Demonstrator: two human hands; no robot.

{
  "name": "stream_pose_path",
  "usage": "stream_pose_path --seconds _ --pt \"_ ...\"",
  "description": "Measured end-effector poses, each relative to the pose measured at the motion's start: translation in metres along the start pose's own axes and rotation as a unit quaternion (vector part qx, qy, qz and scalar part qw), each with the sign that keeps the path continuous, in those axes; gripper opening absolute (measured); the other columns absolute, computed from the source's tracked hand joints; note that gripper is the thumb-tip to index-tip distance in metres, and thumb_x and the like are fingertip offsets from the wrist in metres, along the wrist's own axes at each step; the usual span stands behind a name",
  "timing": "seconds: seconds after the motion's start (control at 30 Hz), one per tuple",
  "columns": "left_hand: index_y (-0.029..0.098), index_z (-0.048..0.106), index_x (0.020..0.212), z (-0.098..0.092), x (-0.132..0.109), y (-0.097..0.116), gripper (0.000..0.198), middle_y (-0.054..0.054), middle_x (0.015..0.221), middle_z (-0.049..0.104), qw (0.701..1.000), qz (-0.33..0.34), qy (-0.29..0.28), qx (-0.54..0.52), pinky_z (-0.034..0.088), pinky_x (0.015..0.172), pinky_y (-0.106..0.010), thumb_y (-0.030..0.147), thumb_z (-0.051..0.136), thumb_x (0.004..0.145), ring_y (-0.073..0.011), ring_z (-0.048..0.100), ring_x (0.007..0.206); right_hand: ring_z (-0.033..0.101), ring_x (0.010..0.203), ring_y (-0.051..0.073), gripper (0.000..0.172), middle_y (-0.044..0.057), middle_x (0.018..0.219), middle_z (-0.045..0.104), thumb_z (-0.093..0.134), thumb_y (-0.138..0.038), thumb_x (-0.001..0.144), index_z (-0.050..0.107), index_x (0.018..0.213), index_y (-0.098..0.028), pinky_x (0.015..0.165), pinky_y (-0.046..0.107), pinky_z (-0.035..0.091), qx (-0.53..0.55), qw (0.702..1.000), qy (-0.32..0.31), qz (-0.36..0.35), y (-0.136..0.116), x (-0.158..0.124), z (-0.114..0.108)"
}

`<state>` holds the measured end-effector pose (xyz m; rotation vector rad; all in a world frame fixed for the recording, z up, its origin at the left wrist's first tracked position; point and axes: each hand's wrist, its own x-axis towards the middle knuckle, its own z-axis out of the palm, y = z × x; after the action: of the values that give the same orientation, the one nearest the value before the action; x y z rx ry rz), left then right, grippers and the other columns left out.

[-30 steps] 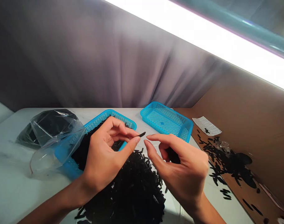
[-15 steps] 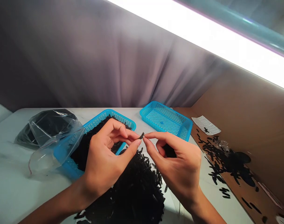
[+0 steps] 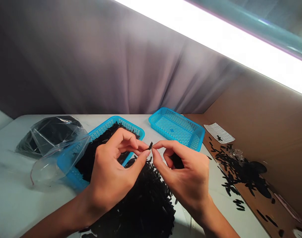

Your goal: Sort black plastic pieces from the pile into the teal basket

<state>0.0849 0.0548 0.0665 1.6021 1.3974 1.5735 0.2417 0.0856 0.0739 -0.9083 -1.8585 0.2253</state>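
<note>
Between my two hands is a small, slim black rubbery-looking piece (image 3: 150,145), tilted upward. My left hand (image 3: 113,168) pinches its lower end between thumb and fingertips. The thumb and index fingertip of my right hand (image 3: 188,168) close at the piece's other side. Something black (image 3: 177,161) shows under the curled fingers of that hand; whether it is held there or lies behind, I cannot tell. Below both hands spreads a big heap of similar black pieces (image 3: 143,201). A blue basket (image 3: 131,125) filled with more of them stands behind my left hand.
Another blue basket (image 3: 175,127) sits at the back, beyond my right hand. A clear plastic bag (image 3: 54,138) with dark contents lies at the left. On the right, loose black pieces (image 3: 230,181) and a white gridded sheet (image 3: 219,133) lie along a brown board (image 3: 262,206).
The small black piece has turned more upright in my fingertips. My right hand has shifted slightly left, while my left hand stays nearly in place.
</note>
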Motion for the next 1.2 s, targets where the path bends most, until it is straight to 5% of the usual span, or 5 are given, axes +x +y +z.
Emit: stream_pose_path --seconds 0.33,0.97,1.2 --pt "0.025 0.059 0.09 -0.006 -0.001 -0.001 0.018 0.006 0.082 0.073 0.982 0.125 -0.03 0.137 0.06 0.074 -0.022 0.009 0.069 0.089 -0.0109 0.074 0.076 0.033 0.042 0.006 0.009 -0.011 0.053 0.037 0.065 -0.01 0.083 0.069 0.079 -0.017 0.043 0.02 0.031 -0.022 1.0 -0.003 -0.008 0.002 -0.005 0.005" --pt "0.026 0.049 0.08 -0.008 0.009 0.008 0.025 0.006 0.077 0.075 1.0 -0.025 -0.012 0.005 0.062 0.069 -0.025 0.018 0.072 0.08 -0.0138 0.073 0.07 0.034 0.043 0.005 0.009 -0.011 0.055 0.038 0.069 -0.008 0.081 0.071 0.08 -0.017 0.044 0.021 0.032 -0.007 1.0 -0.004 0.027 0.0 0.0 -0.004" --pt "0.026 0.049 0.079 -0.008 0.011 0.009 0.025 0.007 0.074 0.075 1.0 -0.021 -0.008 0.003 0.062 0.067 -0.021 0.018 0.072 0.078 -0.0119 0.072 0.067 0.034 0.044 0.006 0.007 -0.01 0.055 0.037 0.071 -0.01 0.086 0.076 0.084 -0.014 0.044 0.022 0.032 0.005 1.0 -0.012 -0.003 -0.002 -0.001 -0.002"
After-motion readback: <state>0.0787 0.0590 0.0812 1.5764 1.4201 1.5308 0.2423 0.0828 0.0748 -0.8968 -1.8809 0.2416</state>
